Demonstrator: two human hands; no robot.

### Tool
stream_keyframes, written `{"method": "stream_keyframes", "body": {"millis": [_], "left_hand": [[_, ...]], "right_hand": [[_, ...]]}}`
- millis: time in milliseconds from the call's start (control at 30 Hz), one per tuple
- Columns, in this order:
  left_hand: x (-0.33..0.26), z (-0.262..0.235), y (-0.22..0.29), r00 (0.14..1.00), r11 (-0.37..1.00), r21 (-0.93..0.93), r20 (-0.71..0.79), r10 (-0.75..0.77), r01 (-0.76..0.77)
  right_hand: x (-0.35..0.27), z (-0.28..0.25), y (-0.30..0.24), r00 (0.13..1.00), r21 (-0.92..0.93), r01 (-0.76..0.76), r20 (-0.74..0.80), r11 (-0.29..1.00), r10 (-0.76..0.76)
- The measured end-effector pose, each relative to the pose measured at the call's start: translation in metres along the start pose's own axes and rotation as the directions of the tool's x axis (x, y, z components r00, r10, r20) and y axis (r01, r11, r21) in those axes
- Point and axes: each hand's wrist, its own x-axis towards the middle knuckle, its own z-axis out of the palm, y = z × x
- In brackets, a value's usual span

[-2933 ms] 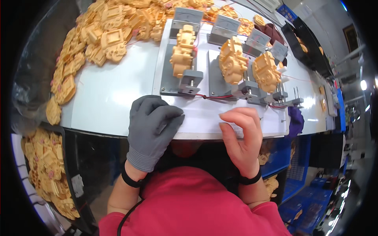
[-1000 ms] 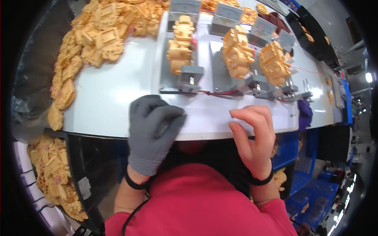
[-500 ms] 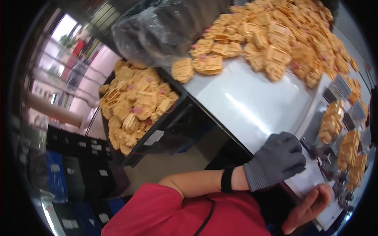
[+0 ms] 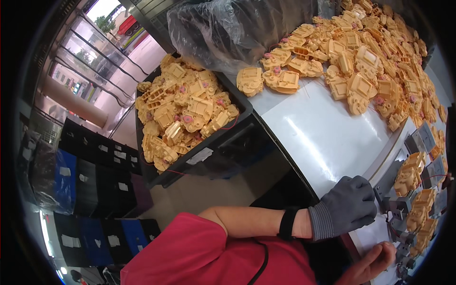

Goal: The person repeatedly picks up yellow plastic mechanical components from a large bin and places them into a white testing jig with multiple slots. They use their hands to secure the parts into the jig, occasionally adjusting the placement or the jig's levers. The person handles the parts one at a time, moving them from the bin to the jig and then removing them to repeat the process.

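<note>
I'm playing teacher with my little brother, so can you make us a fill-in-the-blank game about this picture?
1. The left hand wears a glove coloured ____.
2. Unlike the left one, the right hand is not covered but ____.
3. The bin of yellowish parts beside the table is coloured ____.
4. The number of yellowish parts set on the fixtures is ____.

Missing words: grey; bare; black; three.
</note>
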Motion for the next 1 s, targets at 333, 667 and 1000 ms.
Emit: {"method": "stream_keyframes", "body": {"millis": [333,667,1000], "left_hand": [[-0.002,0.001,-0.001,1.000,0.998,-0.056,-0.002,0.002,-0.002],[-0.003,-0.002,0.000,1.000,0.998,-0.063,0.014,-0.008,0.009],[-0.004,0.002,-0.001,0.999,0.998,-0.052,0.001,0.032,-0.032]], "right_hand": [[-0.006,-0.002,0.004,1.000,-0.012,-0.008,0.015,1.000,0.008],[-0.004,-0.001,0.004,0.998,-0.001,0.026,0.050,1.000,-0.026],[0.006,-0.006,-0.010,0.988,-0.093,0.011,0.155,0.996,0.004]]}}
